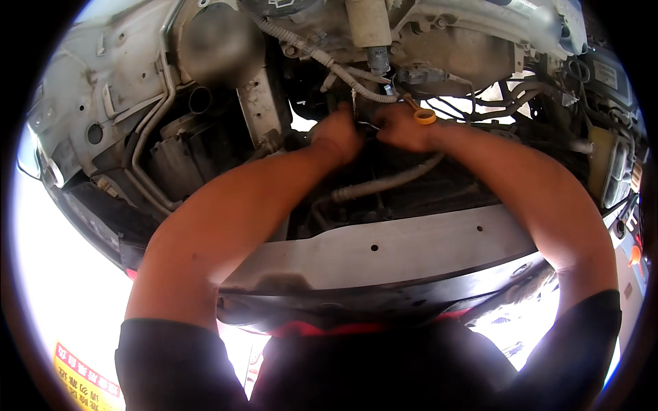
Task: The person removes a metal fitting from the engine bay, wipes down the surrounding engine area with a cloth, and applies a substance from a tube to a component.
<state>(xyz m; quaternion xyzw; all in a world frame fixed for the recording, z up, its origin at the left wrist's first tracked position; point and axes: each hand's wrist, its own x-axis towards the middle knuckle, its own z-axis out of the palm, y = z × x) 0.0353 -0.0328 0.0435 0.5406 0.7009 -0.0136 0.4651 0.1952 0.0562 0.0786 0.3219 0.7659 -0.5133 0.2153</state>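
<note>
2 bare hands meet deep in a car's engine bay, the left hand (340,133) and the right hand (406,128) working side by side over 1 thin metal piece (371,125). Around them are 1 yellow ring (425,121), 1 ribbed hose (308,51), 1 pale cylinder (369,24), 1 grey plug (419,74) and 1 lower pipe (391,183); 1 pale crossbar (329,264) with 2 dark holes spans the front, and 1 yellowish tank (600,154) stands at far right. The metal piece lies in the narrow gap between the hands, at the fingertips of the right and just beside the left, with the hose arching above it and the yellow ring close by the right wrist. The fingers of each hand are curled inward, but shadow and blur hide their tips, so whether either hand grasps the metal piece or only touches it cannot be told. The hands stay apart by that gap, knuckles up. The elbows bend wide to the sides, and 2 bare forearms slant inward over the crossbar, below 2 dark sleeves (171,356) pushed out at the picture's lower corners.
</note>
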